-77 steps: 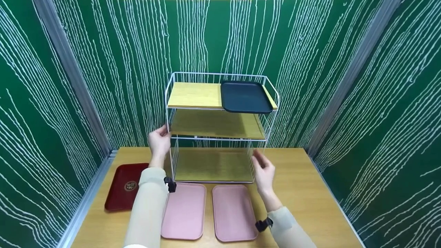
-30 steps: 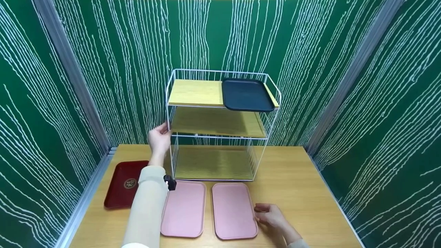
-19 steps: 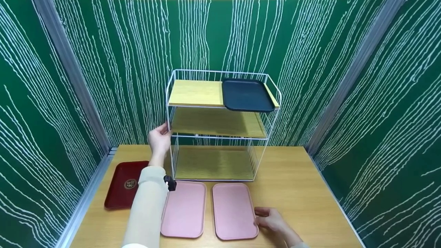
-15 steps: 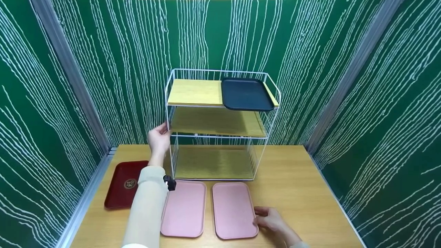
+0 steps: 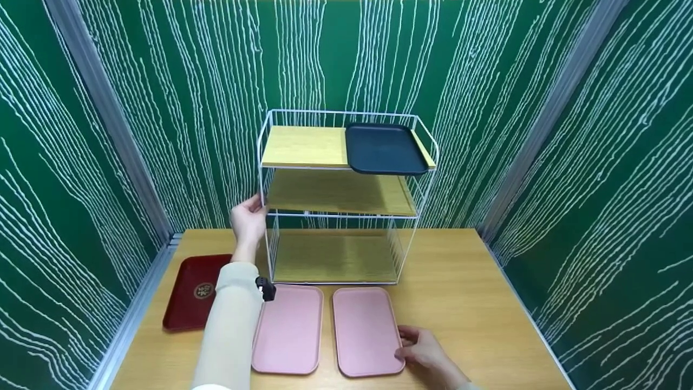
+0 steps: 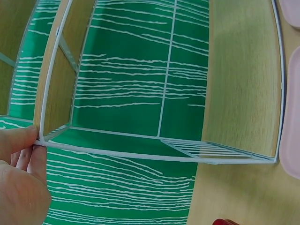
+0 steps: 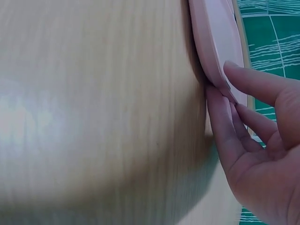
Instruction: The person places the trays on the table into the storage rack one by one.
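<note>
A three-tier white wire rack with wooden shelves [image 5: 306,145] stands at the back of the table. My left hand [image 5: 248,223] grips its left front post at the middle shelf; in the left wrist view, thumb and fingers of that hand [image 6: 21,173] close on the white wire corner. Two pink trays lie flat in front of the rack. At the right pink tray [image 5: 368,330], my right hand [image 5: 425,349] pinches the right edge. The right wrist view shows the thumb over this tray's rim [image 7: 211,42] and the fingers at its underside.
The left pink tray [image 5: 288,330] lies beside the right one, a narrow gap between them. A dark red tray [image 5: 187,292] with a gold emblem is partly behind my left forearm. On the top shelf sits a dark blue tray [image 5: 385,147], slightly over the front edge. Green walls [image 5: 346,54] enclose the table.
My right hand has come down from beside the rack to the right pink tray's edge, and its thumb has moved onto the rim. My left hand has stayed on the rack.
</note>
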{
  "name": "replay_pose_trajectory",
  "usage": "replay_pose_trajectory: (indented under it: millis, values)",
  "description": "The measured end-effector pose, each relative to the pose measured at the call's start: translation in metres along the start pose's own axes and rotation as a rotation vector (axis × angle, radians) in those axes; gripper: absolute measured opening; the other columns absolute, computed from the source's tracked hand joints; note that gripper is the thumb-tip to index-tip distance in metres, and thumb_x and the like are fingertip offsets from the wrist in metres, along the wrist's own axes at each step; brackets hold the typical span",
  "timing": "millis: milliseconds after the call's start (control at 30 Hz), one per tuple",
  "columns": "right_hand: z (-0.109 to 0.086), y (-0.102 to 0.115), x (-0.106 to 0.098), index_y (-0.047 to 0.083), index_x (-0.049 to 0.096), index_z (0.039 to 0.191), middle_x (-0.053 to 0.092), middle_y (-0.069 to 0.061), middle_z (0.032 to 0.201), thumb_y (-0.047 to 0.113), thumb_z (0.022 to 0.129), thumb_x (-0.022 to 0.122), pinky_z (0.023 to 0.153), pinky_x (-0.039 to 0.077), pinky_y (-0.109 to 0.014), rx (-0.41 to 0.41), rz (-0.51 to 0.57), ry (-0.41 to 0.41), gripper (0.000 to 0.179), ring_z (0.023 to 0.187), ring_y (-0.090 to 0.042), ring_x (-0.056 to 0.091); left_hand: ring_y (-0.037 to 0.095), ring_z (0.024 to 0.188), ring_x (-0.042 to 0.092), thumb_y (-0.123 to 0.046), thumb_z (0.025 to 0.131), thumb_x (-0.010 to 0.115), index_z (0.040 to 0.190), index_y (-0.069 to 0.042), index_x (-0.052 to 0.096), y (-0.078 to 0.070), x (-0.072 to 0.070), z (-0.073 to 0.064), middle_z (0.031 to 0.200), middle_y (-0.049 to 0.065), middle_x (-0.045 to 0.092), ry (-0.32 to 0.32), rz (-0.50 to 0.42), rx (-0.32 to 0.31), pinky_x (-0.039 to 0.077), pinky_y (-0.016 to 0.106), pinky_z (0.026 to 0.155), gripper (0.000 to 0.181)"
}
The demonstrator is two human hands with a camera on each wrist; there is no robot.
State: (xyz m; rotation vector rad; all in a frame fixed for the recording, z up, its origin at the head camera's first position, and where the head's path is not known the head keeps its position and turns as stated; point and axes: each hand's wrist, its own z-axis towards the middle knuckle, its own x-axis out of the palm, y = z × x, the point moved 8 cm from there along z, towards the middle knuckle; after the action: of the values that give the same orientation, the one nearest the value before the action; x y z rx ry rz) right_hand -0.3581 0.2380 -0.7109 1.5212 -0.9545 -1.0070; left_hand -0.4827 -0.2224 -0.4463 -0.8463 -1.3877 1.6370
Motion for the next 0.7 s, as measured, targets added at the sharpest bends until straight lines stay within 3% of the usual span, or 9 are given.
replay_pose_trajectory:
  millis: [400, 700]
  values:
    - [0.0, 0.0066, -0.0005, -0.03, 0.049, 0.134, 0.07, -0.036, 0.116, -0.02, 0.071, 0.07, 0.084, 0.065, -0.034, -0.034, -0.14, -0.074, 0.067, 0.108, -0.044, 0.073, 0.031, 0.13, 0.067, 0.004, 0.102, 0.068, 0.142, -0.002, 0.066, 0.0002, 0.0, 0.0007, 0.139, 0.021, 0.068, 0.001, -0.002, 0.006, 0.051, 0.036, 0.112, 0.041]
    - [0.0009, 0.0044, -0.0067, -0.022, 0.066, 0.123, 0.077, -0.014, 0.099, -0.01, 0.069, 0.074, 0.076, 0.059, -0.021, 0.027, -0.305, -0.16, 0.056, 0.091, -0.022, 0.072, 0.031, 0.129, 0.067, 0.005, 0.102, 0.068, 0.14, 0.001, 0.068, 0.001, 0.0003, 0.0027, 0.136, 0.021, 0.071, 0.001, -0.044, 0.002, 0.052, 0.037, 0.111, 0.038]
